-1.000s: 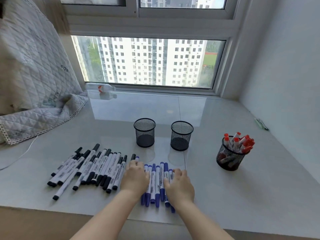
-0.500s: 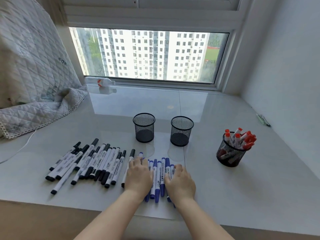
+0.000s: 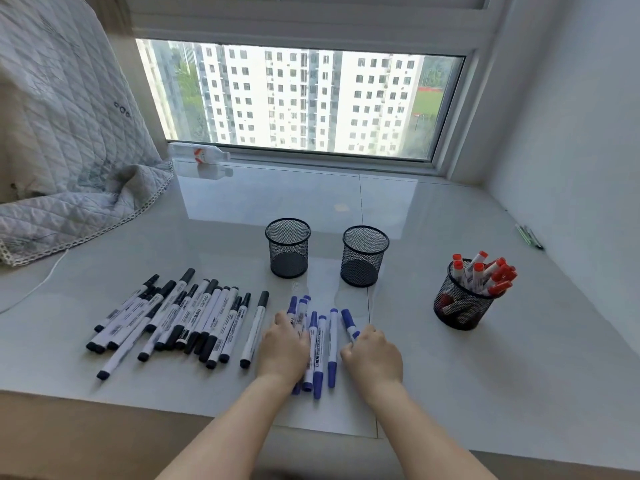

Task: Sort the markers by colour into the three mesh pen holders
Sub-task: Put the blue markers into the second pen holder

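Daylight from a wide window (image 3: 298, 98) falls across a glossy pale counter (image 3: 450, 358), with tower blocks outside. On the counter's near middle lies a cluster of blue markers (image 3: 320, 344), roughly parallel and pointing away from the person. The left hand (image 3: 284, 344) rests palm down over the left part of this cluster, its fingers bent over the markers; whether they actually grasp any cannot be told. The right hand (image 3: 374, 355) sits at the cluster's right edge with fingers curled, pinching the rightmost blue marker (image 3: 349, 323), which tilts away from the others. Left of the hands, a loose spread of black markers (image 3: 176, 320) lies on the counter. Farther back stand two empty mesh pen holders, one on the left (image 3: 288, 247) and one on the right (image 3: 365, 255), near each other. Well to the right, a third mesh pen holder (image 3: 462, 306) holds the red markers (image 3: 485, 275). A quilted cover (image 3: 69, 150) drapes at the far left, and a small bottle (image 3: 201, 154) lies by the window.
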